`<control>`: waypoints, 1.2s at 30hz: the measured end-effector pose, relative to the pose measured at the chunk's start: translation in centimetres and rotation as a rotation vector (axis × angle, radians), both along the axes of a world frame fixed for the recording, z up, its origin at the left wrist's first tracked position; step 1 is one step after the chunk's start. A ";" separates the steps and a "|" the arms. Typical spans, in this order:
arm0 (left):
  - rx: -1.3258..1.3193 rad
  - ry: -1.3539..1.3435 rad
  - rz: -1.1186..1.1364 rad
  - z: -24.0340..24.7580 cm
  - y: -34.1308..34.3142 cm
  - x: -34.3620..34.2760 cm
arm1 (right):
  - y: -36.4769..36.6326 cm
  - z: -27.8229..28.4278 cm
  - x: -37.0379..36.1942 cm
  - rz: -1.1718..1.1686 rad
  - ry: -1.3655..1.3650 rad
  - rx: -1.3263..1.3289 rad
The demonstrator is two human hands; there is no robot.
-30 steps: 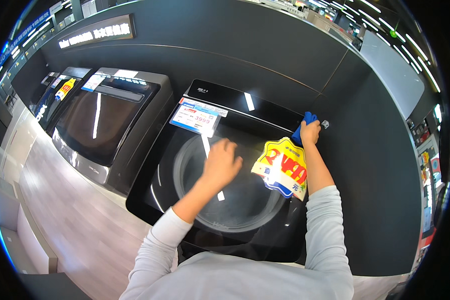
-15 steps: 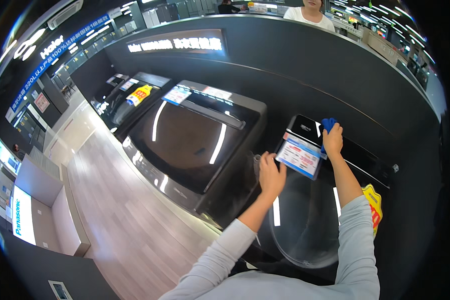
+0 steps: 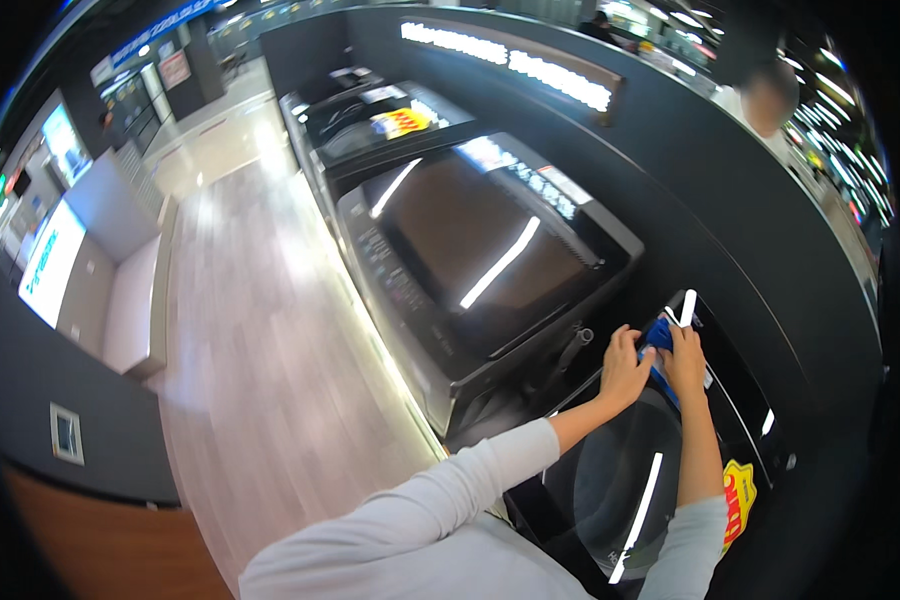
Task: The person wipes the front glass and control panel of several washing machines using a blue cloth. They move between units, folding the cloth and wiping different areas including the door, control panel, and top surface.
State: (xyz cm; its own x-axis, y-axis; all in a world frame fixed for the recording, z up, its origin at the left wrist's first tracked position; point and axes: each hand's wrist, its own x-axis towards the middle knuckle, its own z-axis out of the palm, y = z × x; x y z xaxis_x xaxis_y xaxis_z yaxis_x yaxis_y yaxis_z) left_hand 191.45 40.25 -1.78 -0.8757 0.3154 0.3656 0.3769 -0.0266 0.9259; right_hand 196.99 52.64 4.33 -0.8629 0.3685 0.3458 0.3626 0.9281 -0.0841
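My right hand point(image 3: 684, 360) is closed on a blue cloth point(image 3: 658, 334) over the back of a black top-loading washing machine point(image 3: 620, 470) with a rounded glass lid. Close beside the cloth, my left hand point(image 3: 626, 370) has its fingers bent and its thumb apart from them. The thumb reaches the cloth's edge. A price card with a blue border point(image 3: 664, 388) lies beneath my hands, mostly covered by them. Whether my left fingers touch the card is hidden.
A larger top-loading washer point(image 3: 480, 240) stands to the left, with a grey hose end point(image 3: 584, 337) between the machines. More washers point(image 3: 370, 125) line up beyond. A dark partition point(image 3: 730, 230) runs behind; a person point(image 3: 765, 100) is past it. A yellow-red tag point(image 3: 738, 505) sits at right.
The view has swung left, shifting the machines rightward in the picture. My left hand has come closer to my right hand and the cloth. The card is now largely covered.
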 end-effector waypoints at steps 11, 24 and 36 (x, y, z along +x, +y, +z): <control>-0.372 -0.194 -0.303 2.7 -2.2 -3.7 | -18.6 0.7 8.3 0.212 -0.111 -0.017; -0.519 0.320 -0.144 0.4 1.5 -1.0 | -23.6 4.4 18.4 0.353 -0.425 -0.545; -0.631 0.456 -0.090 0.2 2.4 0.7 | -2.1 5.1 14.7 -0.190 0.028 -0.266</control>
State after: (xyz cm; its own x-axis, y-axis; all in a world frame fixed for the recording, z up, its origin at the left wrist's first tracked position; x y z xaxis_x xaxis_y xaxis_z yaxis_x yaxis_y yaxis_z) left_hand 192.18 42.63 -1.63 -0.6435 0.6457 0.4110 0.7450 0.4052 0.5299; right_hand 211.67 50.51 9.38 -0.7615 0.6025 0.2390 0.5212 0.7884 -0.3268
